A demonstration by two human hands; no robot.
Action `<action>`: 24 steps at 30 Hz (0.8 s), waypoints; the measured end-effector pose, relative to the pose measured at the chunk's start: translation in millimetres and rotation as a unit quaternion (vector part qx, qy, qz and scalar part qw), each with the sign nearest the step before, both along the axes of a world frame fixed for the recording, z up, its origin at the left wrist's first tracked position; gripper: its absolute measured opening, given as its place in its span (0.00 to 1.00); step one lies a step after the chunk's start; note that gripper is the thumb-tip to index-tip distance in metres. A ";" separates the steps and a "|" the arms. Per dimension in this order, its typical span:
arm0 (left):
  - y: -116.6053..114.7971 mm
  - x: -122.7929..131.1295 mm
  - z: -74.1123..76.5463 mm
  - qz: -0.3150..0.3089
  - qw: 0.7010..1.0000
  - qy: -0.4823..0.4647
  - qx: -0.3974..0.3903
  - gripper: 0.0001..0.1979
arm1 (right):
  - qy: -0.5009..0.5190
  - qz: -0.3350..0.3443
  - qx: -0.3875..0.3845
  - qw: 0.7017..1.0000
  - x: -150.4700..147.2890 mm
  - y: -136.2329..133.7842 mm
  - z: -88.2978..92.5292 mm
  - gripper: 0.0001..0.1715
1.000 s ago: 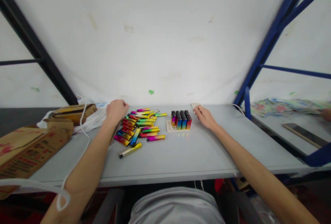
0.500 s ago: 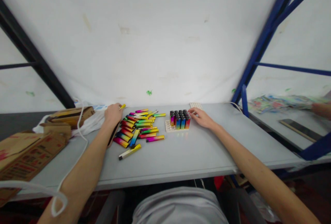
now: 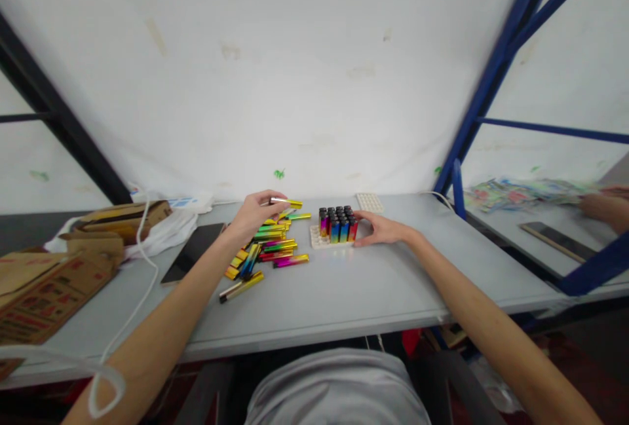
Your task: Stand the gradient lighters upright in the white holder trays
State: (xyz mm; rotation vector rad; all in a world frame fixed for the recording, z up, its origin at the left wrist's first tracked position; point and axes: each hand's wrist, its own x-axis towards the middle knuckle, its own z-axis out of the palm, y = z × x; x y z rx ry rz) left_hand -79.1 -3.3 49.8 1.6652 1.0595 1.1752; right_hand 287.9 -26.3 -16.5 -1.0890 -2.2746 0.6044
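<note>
My left hand (image 3: 256, 212) pinches a silver and yellow lighter (image 3: 295, 203) above the far part of a loose pile of shiny, multicoloured lighters (image 3: 282, 246). Part of that pile is hidden by the left hand and forearm. To the right, a white pegged tray (image 3: 319, 241) carries several upright lighters (image 3: 339, 228) in tight rows, black ends up. At the tray's right side, my right hand (image 3: 378, 227) is closed around the corner, thumb in front and fingers behind, against the outermost lighters. The tray's left edge shows bare sockets.
A phone (image 3: 194, 253) lies left of the pile, near cardboard boxes (image 3: 54, 287) and a white cable (image 3: 140, 294). Another white tray (image 3: 369, 202) sits by the wall. Beyond the blue frame (image 3: 484, 94), another person's hands (image 3: 607, 205) are near plastic packets (image 3: 521, 194) and another phone (image 3: 557, 240).
My left hand has moved right from beyond the pile's left side, bringing a lighter across it and uncovering the phone. My right thumb has come round the front of the tray's right side.
</note>
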 end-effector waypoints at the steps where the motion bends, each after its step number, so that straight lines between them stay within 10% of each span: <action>1: -1.6 3.0 -0.5 -0.018 1.000 -0.018 -0.018 0.21 | -0.002 -0.001 0.007 1.000 -2.3 -2.0 1.4 0.52; 14: -18.4 26.9 -9.6 -0.162 0.962 -0.159 -0.152 0.15 | -0.015 -0.034 0.060 0.998 -27.5 -5.3 -5.4 0.46; 24: -18.8 37.4 -20.6 -0.059 0.993 -0.019 -0.096 0.23 | -0.044 -0.051 0.090 0.994 -25.4 -2.4 -7.7 0.43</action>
